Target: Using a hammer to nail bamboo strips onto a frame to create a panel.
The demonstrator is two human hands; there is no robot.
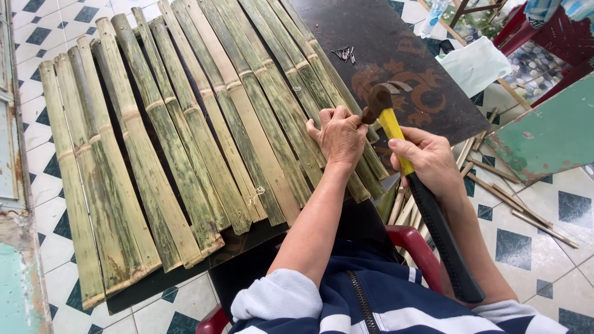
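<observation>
My right hand (427,159) grips a claw hammer (396,133) by its yellow and black handle, with the rusty head just above the slats. My left hand (339,135) rests on the right edge of a row of split green bamboo slats (185,136), its fingers pinched together right under the hammer head; whatever they pinch is too small to see. The slats lie side by side across a dark wooden board (396,55).
A small heap of nails (344,54) lies on the board beyond my hands. Thin bamboo sticks (513,198) are scattered on the tiled floor at the right. A red chair frame (411,238) is under me. A green painted panel (550,130) stands at the right.
</observation>
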